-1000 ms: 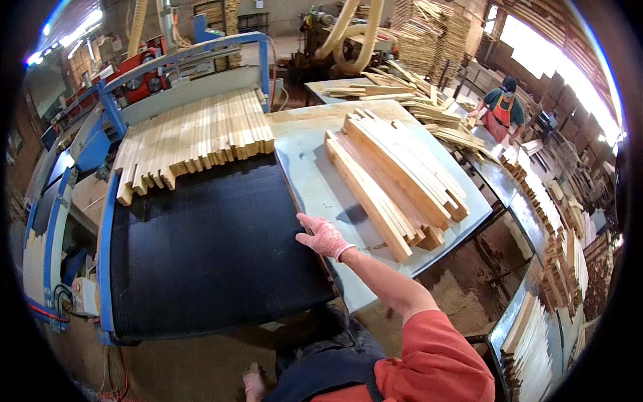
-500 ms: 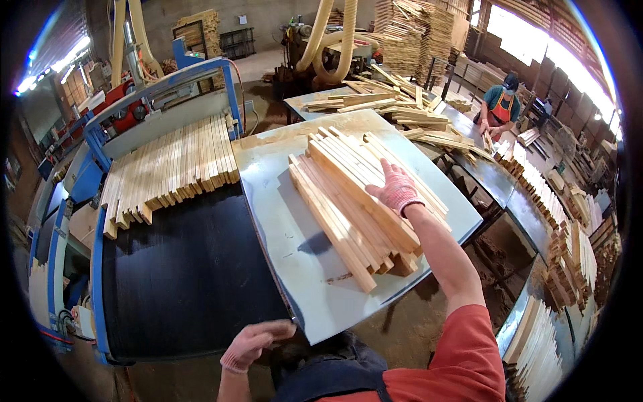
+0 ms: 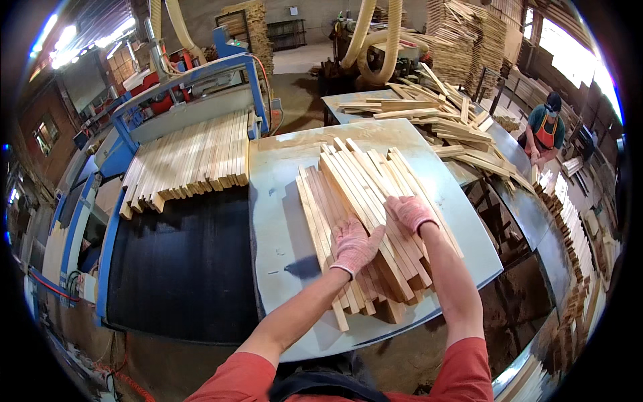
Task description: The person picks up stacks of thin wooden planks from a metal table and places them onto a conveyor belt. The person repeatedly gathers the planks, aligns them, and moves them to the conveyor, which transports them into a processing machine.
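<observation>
A pile of pale, squared wooden strips (image 3: 362,175) lies on the light metal-topped table (image 3: 281,281), lengthwise away from me, some stacked above others. My left hand (image 3: 355,246), in a pink knit glove, rests on the left part of the pile. Its fingers are stretched forward and the thumb points right. In a matching glove, my right hand (image 3: 410,213) is farther up and to the right, its fingers bent over the upper strips and closed against them. The fingertips are partly hidden there.
Left of the table is a blue-framed machine (image 3: 258,94) with a black conveyor belt (image 3: 181,268); a row of strips (image 3: 191,157) lies at its far end. Loose strips (image 3: 435,124) heap on a table behind. A co-worker (image 3: 546,130) handles wood at the far right.
My left hand has come up from beside the table's near edge onto the pile. My right hand has bent its fingers over the strips. The upper strips have spread apart, and the view has shifted.
</observation>
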The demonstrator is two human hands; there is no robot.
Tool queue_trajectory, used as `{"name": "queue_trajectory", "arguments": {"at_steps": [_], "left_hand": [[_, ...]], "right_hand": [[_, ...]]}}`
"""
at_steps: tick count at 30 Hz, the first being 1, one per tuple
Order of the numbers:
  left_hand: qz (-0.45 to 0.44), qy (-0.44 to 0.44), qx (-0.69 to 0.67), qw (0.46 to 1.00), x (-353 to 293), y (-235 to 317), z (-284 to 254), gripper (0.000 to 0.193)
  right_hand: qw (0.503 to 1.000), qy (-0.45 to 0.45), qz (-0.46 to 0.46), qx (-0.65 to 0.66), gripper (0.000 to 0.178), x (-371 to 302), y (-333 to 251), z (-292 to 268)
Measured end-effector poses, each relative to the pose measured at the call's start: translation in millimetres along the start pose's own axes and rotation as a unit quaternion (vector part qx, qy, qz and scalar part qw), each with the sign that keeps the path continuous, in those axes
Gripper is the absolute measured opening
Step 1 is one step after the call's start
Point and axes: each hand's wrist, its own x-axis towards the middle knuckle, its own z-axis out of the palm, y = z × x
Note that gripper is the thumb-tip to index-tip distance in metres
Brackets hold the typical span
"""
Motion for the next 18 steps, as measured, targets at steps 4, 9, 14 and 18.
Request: {"name": "queue_trajectory", "arguments": {"at_steps": [4,9,14,18], "left_hand": [[-0.019,0.034,-0.05,0.998,2.1,13.9,17.2,0.124],[0.052,0.063,-0.348,0.934,-11.6,-2.8,-8.0,0.114],[0.143,0.038,-0.572,0.807,-44.0,-25.9,-77.4,0.091],[0.095,0.038,-0.558,0.824,-83.4,-72.7,-131.3,0.085]], "right_hand": [[0.984,0.033,-0.112,-0.136,0.071,15.5,27.7,11.2],[0.994,0.036,-0.08,-0.07,0.07,-28.6,-34.7,-1.7],[0.987,0.071,-0.145,0.026,0.06,-62.0,-82.4,34.3],[0.978,0.028,-0.205,-0.011,0.066,-97.3,-130.5,69.4]]}}
